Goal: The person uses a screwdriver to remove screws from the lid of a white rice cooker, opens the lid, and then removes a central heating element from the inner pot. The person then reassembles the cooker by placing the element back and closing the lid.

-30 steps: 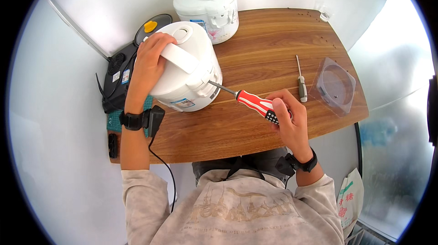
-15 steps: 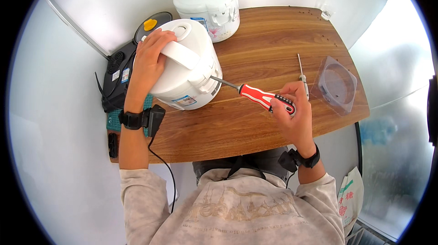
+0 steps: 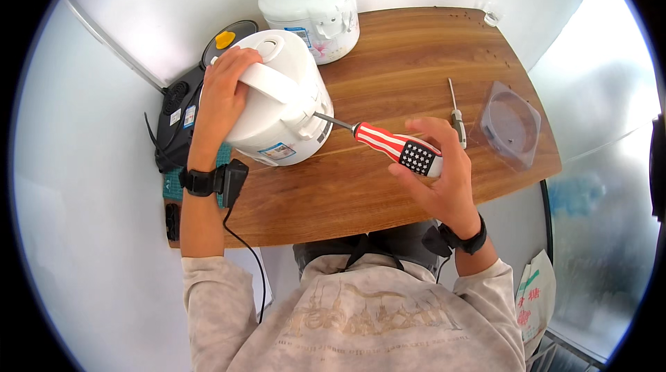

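Observation:
A white rice cooker (image 3: 288, 119) stands tilted on the table at the left. My left hand (image 3: 225, 94) lies over its lid, fingers bent around one end of the carrying handle (image 3: 269, 82). A screwdriver (image 3: 380, 142) with a red-and-white striped grip and a star-dotted dark end has its shaft tip at the cooker's front latch area; the tip itself is hidden. Around the butt of that screwdriver, my right hand (image 3: 447, 178) has thumb and fingers spread apart, with the handle end close to the palm. Whether the palm presses on it I cannot tell.
Behind is a second white rice cooker (image 3: 316, 15). A black appliance (image 3: 182, 119) and green cutting mat (image 3: 173, 185) are at the left. Right of my hand lie a smaller screwdriver (image 3: 457, 119) and a clear plastic tray (image 3: 512, 126). Small screws (image 3: 496, 53) dot the far right of the table.
My right hand's fingers have spread off the screwdriver handle, which has rotated so its star-dotted face shows. My left hand stays on the cooker.

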A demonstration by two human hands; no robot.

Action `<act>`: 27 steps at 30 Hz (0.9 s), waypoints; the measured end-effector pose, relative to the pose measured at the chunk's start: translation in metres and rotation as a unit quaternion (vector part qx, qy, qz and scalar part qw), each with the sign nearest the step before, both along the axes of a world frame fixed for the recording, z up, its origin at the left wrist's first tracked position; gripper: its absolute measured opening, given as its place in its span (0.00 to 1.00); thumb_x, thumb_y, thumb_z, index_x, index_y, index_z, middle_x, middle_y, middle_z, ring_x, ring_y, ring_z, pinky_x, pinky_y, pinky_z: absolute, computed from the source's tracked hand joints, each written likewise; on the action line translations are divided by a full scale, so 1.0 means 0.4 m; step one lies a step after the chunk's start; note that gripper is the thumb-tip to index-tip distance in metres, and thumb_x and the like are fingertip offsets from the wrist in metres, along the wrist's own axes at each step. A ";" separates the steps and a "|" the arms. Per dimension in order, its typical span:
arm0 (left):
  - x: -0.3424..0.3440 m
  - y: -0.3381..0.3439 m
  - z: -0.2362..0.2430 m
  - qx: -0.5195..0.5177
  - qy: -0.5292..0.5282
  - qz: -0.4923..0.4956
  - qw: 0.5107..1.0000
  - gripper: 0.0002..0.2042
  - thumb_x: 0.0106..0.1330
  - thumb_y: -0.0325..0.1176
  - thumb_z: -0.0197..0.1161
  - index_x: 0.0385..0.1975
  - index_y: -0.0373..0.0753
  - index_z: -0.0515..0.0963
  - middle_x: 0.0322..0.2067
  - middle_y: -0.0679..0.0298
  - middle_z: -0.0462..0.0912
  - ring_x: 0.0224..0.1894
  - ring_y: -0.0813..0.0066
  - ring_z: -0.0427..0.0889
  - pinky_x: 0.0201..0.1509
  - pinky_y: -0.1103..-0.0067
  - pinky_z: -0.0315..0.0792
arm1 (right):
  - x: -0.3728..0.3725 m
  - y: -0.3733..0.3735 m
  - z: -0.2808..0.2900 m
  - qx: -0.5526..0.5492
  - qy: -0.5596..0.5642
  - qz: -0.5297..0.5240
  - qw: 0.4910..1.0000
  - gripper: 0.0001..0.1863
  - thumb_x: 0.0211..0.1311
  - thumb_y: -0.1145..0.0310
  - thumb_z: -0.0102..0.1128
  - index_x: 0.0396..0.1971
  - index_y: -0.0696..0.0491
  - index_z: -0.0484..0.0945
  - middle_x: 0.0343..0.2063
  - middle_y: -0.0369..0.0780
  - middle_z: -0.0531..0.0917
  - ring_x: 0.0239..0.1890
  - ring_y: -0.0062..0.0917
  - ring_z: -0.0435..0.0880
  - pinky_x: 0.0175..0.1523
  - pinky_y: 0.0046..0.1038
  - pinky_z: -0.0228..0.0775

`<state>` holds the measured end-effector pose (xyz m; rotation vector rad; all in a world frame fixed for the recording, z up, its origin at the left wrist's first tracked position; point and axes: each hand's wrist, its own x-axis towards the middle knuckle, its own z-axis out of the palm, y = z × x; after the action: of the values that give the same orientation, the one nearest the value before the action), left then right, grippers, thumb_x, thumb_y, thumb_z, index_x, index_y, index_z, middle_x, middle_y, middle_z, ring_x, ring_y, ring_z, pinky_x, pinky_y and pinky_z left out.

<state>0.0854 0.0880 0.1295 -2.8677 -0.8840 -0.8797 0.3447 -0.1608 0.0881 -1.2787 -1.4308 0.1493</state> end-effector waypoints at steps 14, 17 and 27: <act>0.004 -0.013 0.011 -0.010 -0.006 0.008 1.000 0.16 0.60 0.16 0.57 0.46 0.42 0.78 0.52 0.63 0.82 0.59 0.58 0.77 0.64 0.64 0.65 | -0.019 -0.008 -0.045 0.003 0.077 -0.009 0.997 0.22 0.58 0.68 0.75 0.48 0.55 0.73 0.32 0.42 0.85 0.27 0.29 0.84 0.35 0.26 0.76; 0.002 -0.012 0.008 -0.014 -0.013 0.005 1.000 0.16 0.60 0.17 0.57 0.47 0.42 0.78 0.52 0.63 0.82 0.59 0.58 0.77 0.63 0.64 0.65 | -0.027 -0.025 -0.021 -0.046 0.076 -0.011 0.996 0.21 0.60 0.69 0.73 0.48 0.56 0.73 0.29 0.41 0.84 0.25 0.26 0.82 0.34 0.24 0.74; 0.002 -0.009 0.008 -0.004 -0.007 0.006 1.000 0.17 0.60 0.17 0.57 0.48 0.42 0.78 0.53 0.62 0.81 0.60 0.57 0.76 0.64 0.63 0.65 | -0.018 -0.011 -0.035 -0.001 0.080 -0.051 0.995 0.22 0.60 0.70 0.70 0.50 0.55 0.71 0.39 0.46 0.83 0.28 0.32 0.82 0.35 0.26 0.74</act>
<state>0.0863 0.0842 0.1328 -2.8628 -0.9077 -0.8977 0.3375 -0.1653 0.0741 -1.3080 -1.2263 0.1800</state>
